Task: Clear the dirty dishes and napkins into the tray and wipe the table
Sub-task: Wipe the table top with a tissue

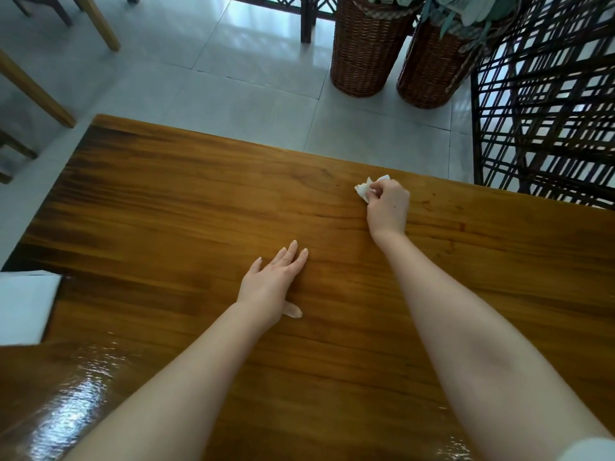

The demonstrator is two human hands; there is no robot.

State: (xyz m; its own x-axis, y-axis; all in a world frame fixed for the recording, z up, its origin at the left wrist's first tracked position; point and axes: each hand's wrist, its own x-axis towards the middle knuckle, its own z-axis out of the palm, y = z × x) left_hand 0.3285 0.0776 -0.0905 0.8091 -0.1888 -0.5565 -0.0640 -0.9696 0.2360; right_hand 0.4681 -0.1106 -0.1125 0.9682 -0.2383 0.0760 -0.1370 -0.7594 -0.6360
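My right hand (387, 207) grips a crumpled white napkin (364, 190) against the wooden table (166, 201), close to the table's far edge. My left hand (273, 284) rests flat on the table near the middle, fingers straight and together. A white flat object (23, 304), perhaps a tray or a cloth, lies at the table's left edge, cut off by the frame. No dishes are in view.
Beyond the far edge stand two tall wicker baskets (366, 44) on a grey tiled floor. A dark lattice screen (549, 104) rises at the right. Wooden chair legs (36, 91) are at the far left. Faint smears mark the table right of my right hand.
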